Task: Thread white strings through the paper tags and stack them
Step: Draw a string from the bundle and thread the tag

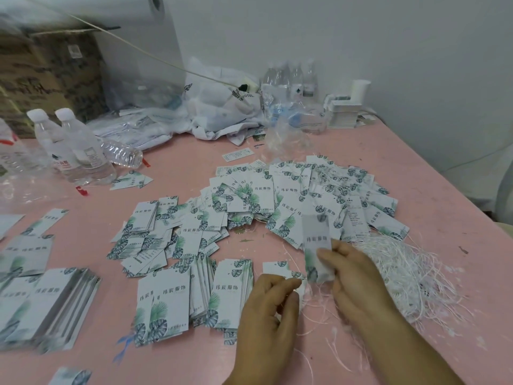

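Pink table (pixel 194 357) — tags (pixel 277 201), strings (pixel 399 270), bottles (pixel 83 151), bags (pixel 222 112).

Both forearms reach forward, the left hand (pixel 270 298) with fingers curled and fingertips pinched together, the right hand (pixel 351 276) pinching a tag (pixel 316 240).

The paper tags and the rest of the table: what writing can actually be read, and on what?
"伟宸服饰": on the paper tags, in dark print.
"HOTEL": on the white plastic bag; letters before it unclear.
Water bottle labels: too blurred.
Cardboard box print: too blurred.
Small print on tags: too small.
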Demonstrator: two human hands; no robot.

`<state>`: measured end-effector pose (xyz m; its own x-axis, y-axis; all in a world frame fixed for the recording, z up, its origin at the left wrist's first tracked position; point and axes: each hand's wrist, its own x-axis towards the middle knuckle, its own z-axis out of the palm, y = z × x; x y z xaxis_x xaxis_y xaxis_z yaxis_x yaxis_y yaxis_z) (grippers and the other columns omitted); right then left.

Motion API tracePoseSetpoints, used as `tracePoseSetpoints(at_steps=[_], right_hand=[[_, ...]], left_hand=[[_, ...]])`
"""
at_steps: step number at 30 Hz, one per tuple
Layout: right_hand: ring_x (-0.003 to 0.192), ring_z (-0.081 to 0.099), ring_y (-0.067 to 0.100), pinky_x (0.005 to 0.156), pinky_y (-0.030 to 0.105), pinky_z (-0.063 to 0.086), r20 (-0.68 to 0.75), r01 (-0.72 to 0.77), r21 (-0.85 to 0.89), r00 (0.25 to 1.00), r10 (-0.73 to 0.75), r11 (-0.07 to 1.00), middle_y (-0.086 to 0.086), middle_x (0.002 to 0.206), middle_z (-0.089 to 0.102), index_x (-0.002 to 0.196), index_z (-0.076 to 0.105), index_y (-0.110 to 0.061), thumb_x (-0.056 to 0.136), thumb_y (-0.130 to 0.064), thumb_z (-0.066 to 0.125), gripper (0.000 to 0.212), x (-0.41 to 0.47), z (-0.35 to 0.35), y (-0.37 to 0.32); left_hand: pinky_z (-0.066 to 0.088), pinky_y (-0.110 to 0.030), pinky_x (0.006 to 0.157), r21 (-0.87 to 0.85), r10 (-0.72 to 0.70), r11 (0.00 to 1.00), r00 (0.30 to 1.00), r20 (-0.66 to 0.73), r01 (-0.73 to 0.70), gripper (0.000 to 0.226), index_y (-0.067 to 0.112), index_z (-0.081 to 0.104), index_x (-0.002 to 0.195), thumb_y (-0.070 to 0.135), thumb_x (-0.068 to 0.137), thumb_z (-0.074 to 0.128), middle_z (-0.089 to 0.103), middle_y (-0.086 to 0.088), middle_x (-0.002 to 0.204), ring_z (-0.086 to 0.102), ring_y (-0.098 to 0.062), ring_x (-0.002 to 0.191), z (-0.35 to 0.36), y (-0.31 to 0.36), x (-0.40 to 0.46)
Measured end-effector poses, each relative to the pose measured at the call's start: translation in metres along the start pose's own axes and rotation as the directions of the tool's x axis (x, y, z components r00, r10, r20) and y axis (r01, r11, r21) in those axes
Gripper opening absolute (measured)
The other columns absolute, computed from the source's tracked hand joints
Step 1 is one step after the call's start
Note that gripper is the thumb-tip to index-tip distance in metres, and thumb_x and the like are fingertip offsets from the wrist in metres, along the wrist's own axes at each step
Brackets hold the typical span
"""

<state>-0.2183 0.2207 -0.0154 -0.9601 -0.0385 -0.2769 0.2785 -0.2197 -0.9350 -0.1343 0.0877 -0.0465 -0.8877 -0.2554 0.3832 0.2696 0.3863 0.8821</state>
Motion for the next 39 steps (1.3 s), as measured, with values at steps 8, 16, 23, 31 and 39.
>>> tracePoseSetpoints(at_steps=[8,16,23,31,39], right_hand=[[0.075,0.046,0.020,0.075,0.038,0.046,-0.053,0.092,-0.444,0.990,-0.129,0.891,0.009,0.092,0.049,0.088,0.051,-0.009,0.091,0.003,0.045,0.014,0.100,0.021,-0.048],[0.115,0.052,0.002,0.089,0.017,0.039,-0.003,0.279,-0.513,0.945,-0.327,0.811,-0.013,0.122,0.055,0.129,0.055,-0.023,0.096,-0.006,0.052,0.037,0.043,0.006,-0.020],[0.091,0.063,0.002,0.080,0.020,0.049,0.379,0.455,-0.605,0.886,-0.266,0.654,-0.018,0.095,0.067,0.095,0.069,-0.033,0.085,-0.018,0.068,0.018,-0.027,0.022,0.026],[0.090,0.049,-0.009,0.080,0.011,0.038,0.752,0.756,-0.494,0.620,-0.225,0.430,-0.032,0.094,0.049,0.091,0.041,-0.061,0.093,-0.026,0.045,0.035,-0.039,0.068,0.038],[0.087,0.055,0.000,0.070,0.017,0.044,0.774,0.806,-0.460,0.569,-0.277,0.371,-0.023,0.094,0.055,0.100,0.055,-0.034,0.097,-0.023,0.049,0.013,-0.039,0.061,0.044]], left_hand=[[0.041,-0.006,0.066,0.024,-0.065,0.998,0.998,0.023,0.064,0.023,0.031,0.076,0.089,0.017,0.086,0.058,0.062,0.019,0.090,0.063,-0.004,0.084,0.000,-0.006,0.002],[0.043,-0.010,0.068,0.052,-0.052,0.997,0.999,0.009,0.052,0.019,0.037,0.067,0.097,0.023,0.089,0.058,0.061,0.020,0.090,0.060,-0.001,0.076,0.003,-0.003,-0.002],[0.040,-0.005,0.062,-0.053,-0.053,0.998,0.967,-0.250,0.041,0.011,0.042,0.058,0.092,0.037,0.091,0.048,0.063,0.018,0.083,0.059,-0.001,0.072,-0.008,0.012,-0.001],[0.040,-0.003,0.069,-0.042,-0.019,0.999,0.916,-0.400,0.002,0.016,0.035,0.056,0.085,0.035,0.091,0.042,0.064,0.019,0.085,0.061,0.002,0.079,-0.016,0.013,-0.001],[0.041,-0.005,0.067,-0.103,-0.095,0.993,0.901,-0.423,0.056,0.015,0.049,0.057,0.087,0.043,0.089,0.043,0.065,0.019,0.084,0.061,-0.001,0.078,-0.018,0.007,0.006]])
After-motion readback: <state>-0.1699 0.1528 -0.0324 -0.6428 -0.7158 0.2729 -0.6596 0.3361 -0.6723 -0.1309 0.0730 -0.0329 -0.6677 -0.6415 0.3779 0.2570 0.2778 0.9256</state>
